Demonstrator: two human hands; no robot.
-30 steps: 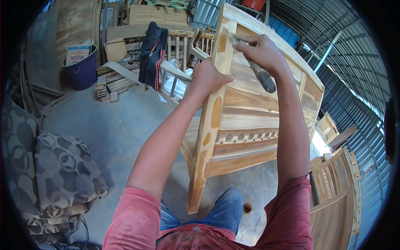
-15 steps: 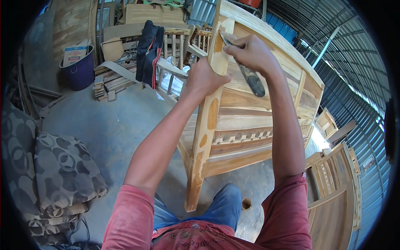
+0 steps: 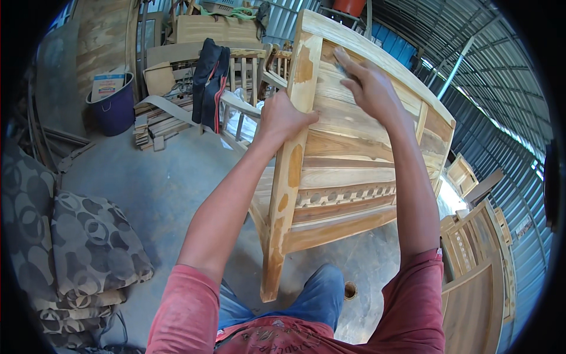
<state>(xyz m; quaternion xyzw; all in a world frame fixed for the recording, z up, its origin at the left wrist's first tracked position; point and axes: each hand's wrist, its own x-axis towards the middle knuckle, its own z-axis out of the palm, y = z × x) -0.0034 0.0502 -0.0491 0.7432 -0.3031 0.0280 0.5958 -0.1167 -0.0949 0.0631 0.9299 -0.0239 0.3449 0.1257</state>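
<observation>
A tilted wooden panel frame (image 3: pixel 348 144), part of a piece of furniture, stands in front of me, with slats and a row of round cutouts. Brown filler patches mark its near post (image 3: pixel 287 177). My left hand (image 3: pixel 286 118) is wrapped round that post, thumb over its face. Over the panel's upper left is my right hand (image 3: pixel 374 91), smeared by motion, fingers closed toward the wood. Between finger and thumb shows a grey-blue bit of the putty knife (image 3: pixel 341 69); the hand hides its dark handle.
Patterned cushions (image 3: pixel 97 242) are stacked at left. Behind them stand a purple bucket (image 3: pixel 113 109) and wood offcuts (image 3: pixel 162 124). A dark jacket (image 3: pixel 210 82) hangs over a wooden chair frame. A small round pot (image 3: pixel 350 289) sits by my knee; more furniture (image 3: pixel 477 277) stands at right.
My right hand has moved right and slightly down, from the post's top onto the panel, turning the knife so its handle no longer shows. My left hand keeps its hold on the post.
</observation>
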